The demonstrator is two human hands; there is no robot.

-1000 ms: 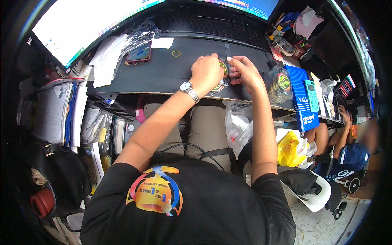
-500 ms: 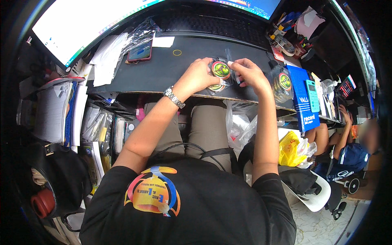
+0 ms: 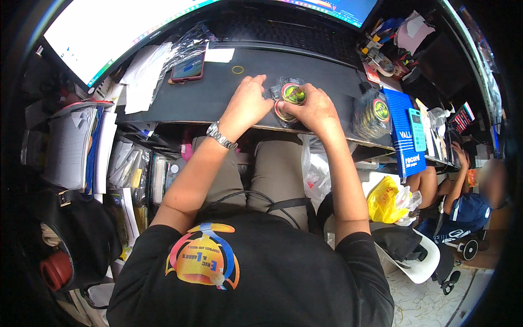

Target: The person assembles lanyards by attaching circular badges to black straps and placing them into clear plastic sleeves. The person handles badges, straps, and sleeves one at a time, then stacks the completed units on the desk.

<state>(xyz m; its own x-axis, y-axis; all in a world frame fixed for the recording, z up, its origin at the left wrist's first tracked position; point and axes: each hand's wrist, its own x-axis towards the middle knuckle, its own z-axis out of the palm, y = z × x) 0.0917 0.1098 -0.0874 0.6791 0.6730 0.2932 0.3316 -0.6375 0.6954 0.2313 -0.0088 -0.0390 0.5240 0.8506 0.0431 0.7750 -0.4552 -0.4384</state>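
A round medal [image 3: 293,94] with a green and yellow centre and a red rim lies in clear plastic near the desk's front edge. A second wrapped medal [image 3: 284,113] shows partly below it. My right hand [image 3: 318,110] grips the upper medal from the right, thumb across its lower side and fingers mostly hidden behind. To the left, my left hand [image 3: 245,104] holds nothing, its thumb and fingers apart. That thumb tip is close to the medals; I cannot tell if it touches. A stack of similar wrapped medals [image 3: 375,114] stands to the right.
A yellow rubber band [image 3: 237,70], a phone [image 3: 188,69] and papers [image 3: 143,82] lie on the dark desk [image 3: 201,101]. Behind is a black keyboard [image 3: 283,35]. Right are a blue record book [image 3: 400,128], a teal calculator [image 3: 417,129] and another person's arm [image 3: 462,163].
My left hand has come off the medal and shifted left. My right hand has moved in and closed on the upper medal. The wrapped medals have shifted slightly.
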